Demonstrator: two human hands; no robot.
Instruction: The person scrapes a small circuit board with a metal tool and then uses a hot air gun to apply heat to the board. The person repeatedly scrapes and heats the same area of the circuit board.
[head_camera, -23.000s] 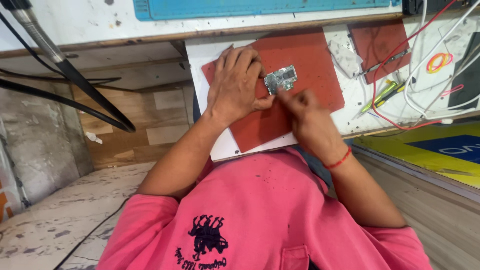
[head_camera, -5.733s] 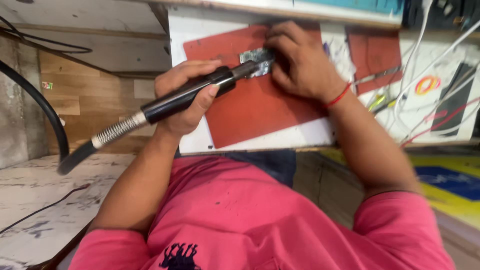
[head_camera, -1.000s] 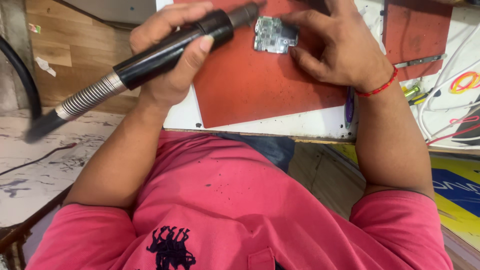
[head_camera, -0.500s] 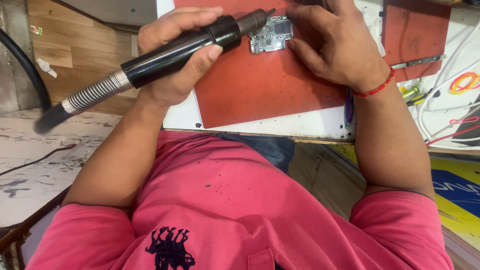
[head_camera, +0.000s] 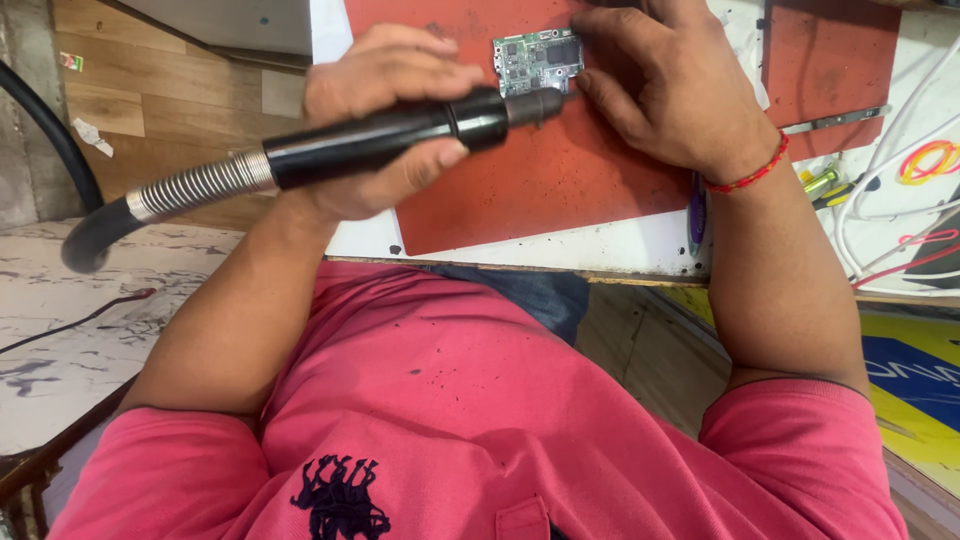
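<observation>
Holding a black tool (head_camera: 380, 140) in its closed fingers, the left hand (head_camera: 385, 120) points it at the little board (head_camera: 537, 60), which the right hand (head_camera: 670, 90) touches with spread fingers.

Black hot-air wand (head_camera: 380, 140) over circuit board (head_camera: 537, 58), seemingly

Left hand (head_camera: 385, 125) is curled in a closed grip, thumb on top and fingertips wrapped underneath, forearm bare and angled up from the elbow. Right hand (head_camera: 670, 90) lies palm down, fingers spread forward, wrist bent inward.
</observation>
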